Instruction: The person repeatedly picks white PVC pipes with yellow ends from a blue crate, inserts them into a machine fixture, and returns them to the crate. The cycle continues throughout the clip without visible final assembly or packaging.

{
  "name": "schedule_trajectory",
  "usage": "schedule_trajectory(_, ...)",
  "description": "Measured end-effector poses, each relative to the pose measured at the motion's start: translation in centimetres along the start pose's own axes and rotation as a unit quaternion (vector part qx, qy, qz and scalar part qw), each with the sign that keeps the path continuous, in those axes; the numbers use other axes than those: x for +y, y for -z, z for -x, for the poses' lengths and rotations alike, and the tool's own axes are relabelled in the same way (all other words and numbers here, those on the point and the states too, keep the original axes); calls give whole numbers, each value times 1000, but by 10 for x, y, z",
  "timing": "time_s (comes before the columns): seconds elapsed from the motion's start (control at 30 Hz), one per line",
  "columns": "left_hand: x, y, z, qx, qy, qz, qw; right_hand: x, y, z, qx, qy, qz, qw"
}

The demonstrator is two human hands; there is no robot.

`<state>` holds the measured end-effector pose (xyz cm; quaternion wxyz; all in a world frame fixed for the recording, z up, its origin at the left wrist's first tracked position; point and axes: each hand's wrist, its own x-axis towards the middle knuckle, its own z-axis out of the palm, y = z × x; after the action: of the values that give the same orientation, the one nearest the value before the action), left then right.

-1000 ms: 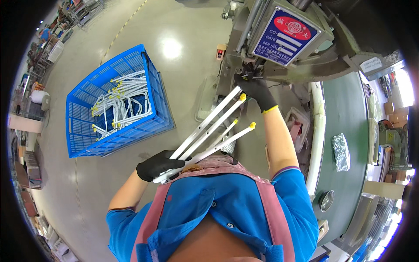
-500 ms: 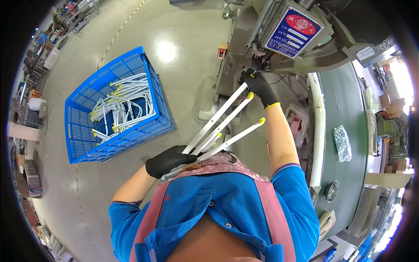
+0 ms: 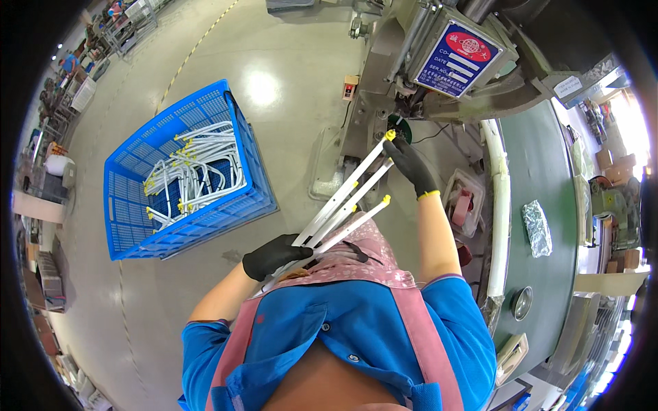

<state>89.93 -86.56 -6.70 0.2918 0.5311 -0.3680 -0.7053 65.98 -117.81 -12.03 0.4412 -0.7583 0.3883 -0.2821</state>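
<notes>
In my left hand (image 3: 277, 256), gloved in black, is a bundle of bent white tubes (image 3: 337, 198), held near my waist with the fingers wrapped round them. The tubes slant up to the right. Yellow end pieces show on them, one (image 3: 386, 200) on the lowest tube. At the far ends, my right hand (image 3: 410, 166), also in a black glove, has its fingers closed at the upper tubes, just by a yellow end piece (image 3: 390, 135). That hand covers the tip of the middle tube. Just beyond it is a dark green round dish (image 3: 400, 126) at the machine.
A large grey machine (image 3: 384, 75) with a blue plate stands ahead to the right. On the left, a blue plastic crate (image 3: 137, 236) holds several similar white tubes. At right lies a green worktop (image 3: 541, 294) with a metal bowl (image 3: 521, 301) and a silvery packet (image 3: 537, 228).
My right hand has drawn back from the machine to the tube ends. A yellow piece now shows on the upper tube's end, where it looked bare white. The green dish has come into sight.
</notes>
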Motion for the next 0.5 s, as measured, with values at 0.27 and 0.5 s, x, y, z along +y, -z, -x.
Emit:
schedule_trajectory(0.27,1,3,-1,-11,-22,-17,1000,-1,10,14,71,-45,4,996)
schedule_trajectory(0.5,23,-3,9,-4,-2,-68,998,-31,11,16,127,-33,-7,991)
